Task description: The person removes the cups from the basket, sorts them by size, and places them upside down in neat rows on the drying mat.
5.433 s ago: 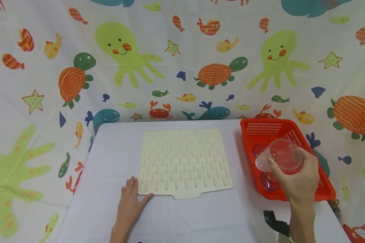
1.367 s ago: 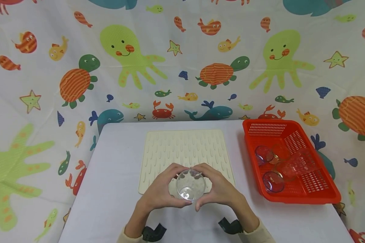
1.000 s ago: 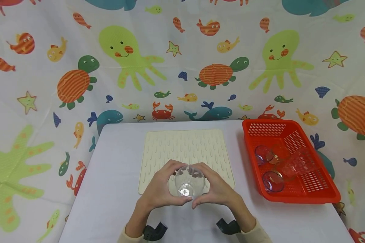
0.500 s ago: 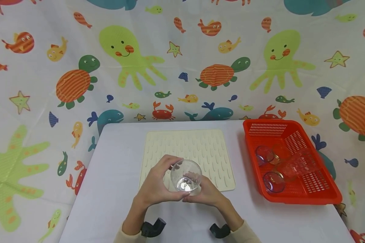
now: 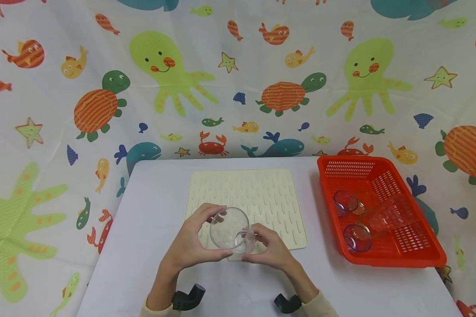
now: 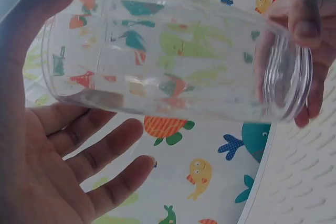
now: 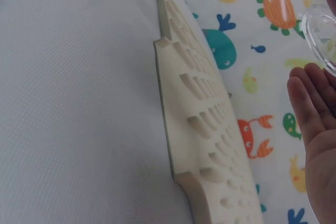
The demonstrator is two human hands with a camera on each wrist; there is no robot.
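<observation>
Glass (image 5: 230, 229): held tilted above the mat (image 5: 261, 189) (mouth up-left).
Left hand (image 5: 190, 244): curled round its rim end.
Right hand (image 5: 271, 248): fingertips gripped on its base.

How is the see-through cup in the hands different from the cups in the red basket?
The clear cup is held above the cream mat between the left hand and right hand; the basket cups lie loose in the red basket. The clear cup looks colourless; two basket cups show purplish bottoms. All are see-through and tipped sideways.
</observation>
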